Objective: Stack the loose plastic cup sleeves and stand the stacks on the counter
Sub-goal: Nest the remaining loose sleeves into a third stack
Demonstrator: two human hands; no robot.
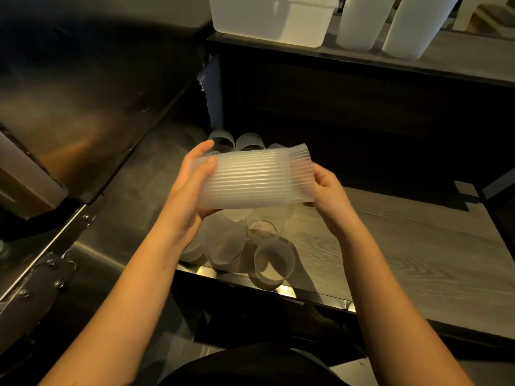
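A stack of translucent ribbed cup sleeves (245, 181) lies sideways in the air above the counter. My left hand (189, 188) grips its left end, thumb on top. My right hand (328, 190) holds the right end, where one thinner sleeve (301, 168) sticks out of the stack. Below the stack, several loose sleeves (274, 260) stand or lie on the wood-grain counter (404, 246), some near its front edge. Two more sleeves (249, 142) stand behind, partly hidden by the stack.
A steel appliance (83, 93) fills the left side. A dark shelf (362, 59) above carries a white plastic tub (270, 20) and two tall white containers (412, 26). The counter's metal front edge (306, 295) runs below the loose sleeves.
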